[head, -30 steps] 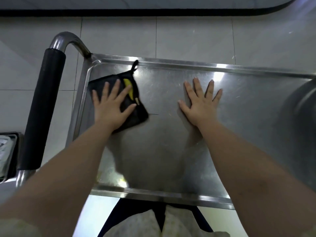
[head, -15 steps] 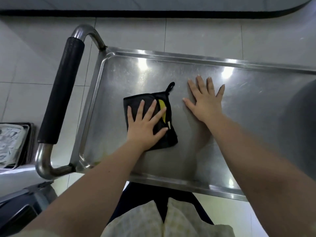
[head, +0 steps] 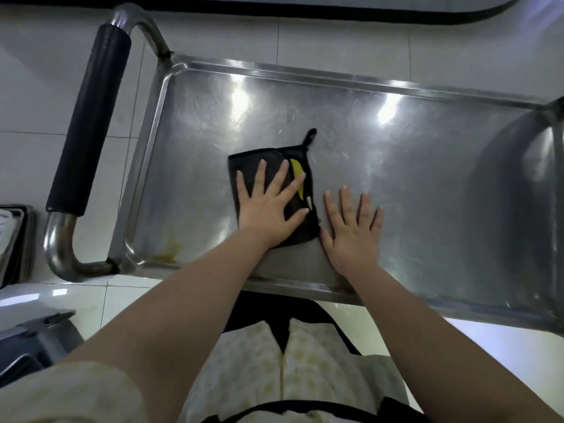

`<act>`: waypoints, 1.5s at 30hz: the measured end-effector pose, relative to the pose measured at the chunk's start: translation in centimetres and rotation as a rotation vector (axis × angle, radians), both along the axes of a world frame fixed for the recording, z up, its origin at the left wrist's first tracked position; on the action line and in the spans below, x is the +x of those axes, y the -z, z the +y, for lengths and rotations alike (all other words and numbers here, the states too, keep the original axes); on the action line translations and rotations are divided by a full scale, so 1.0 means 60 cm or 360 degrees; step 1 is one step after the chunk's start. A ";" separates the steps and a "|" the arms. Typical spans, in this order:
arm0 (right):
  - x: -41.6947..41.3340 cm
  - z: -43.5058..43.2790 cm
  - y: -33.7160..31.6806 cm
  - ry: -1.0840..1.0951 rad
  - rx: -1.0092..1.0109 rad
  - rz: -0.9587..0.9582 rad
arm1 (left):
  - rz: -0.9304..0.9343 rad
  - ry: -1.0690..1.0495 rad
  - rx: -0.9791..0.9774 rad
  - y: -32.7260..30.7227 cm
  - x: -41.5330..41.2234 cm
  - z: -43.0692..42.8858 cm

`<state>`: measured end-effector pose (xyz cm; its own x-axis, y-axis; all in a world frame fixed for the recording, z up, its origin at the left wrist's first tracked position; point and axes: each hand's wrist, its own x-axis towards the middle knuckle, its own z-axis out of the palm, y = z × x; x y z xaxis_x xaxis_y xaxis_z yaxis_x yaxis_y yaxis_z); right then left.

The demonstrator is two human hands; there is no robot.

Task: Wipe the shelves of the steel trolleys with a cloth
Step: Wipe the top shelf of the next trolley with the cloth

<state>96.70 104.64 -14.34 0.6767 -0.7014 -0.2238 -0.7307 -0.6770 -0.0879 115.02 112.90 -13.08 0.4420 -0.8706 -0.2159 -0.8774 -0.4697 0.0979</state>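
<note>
Left hand (head: pixel 268 212) has dragged the cloth (head: pixel 244 161) from corner to shelf (head: pixel 427 193) centre — left part wiped; right hand (head: pixel 351 239) braces, 2 grips splayed flat.

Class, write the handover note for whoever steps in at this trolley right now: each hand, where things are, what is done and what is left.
Left hand: flat, fingers spread, pressing the black cloth.
Right hand: flat on bare steel just right of the cloth, holding nothing.
The cloth lies about mid-way along the top shelf, nearer the front rim.
Done: wiping is under way; how much has been covered cannot be told.
Left: a yellowish stain shows in the near corner by the handle. Wipe it, then the rest of the shelf. Other shelves are out of view.
</note>
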 end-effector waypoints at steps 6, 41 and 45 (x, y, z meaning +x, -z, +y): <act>-0.005 -0.001 0.006 -0.0017 -0.0034 -0.0041 | 0.0033 0.0083 -0.0050 0.001 0.007 0.038; 0.031 0.148 0.022 0.0406 -0.0071 -0.0061 | 0.0046 0.0459 -0.0035 0.005 0.018 0.192; 0.029 0.145 0.024 0.0433 -0.0049 -0.0063 | 0.0037 0.0356 -0.0029 0.008 0.081 0.235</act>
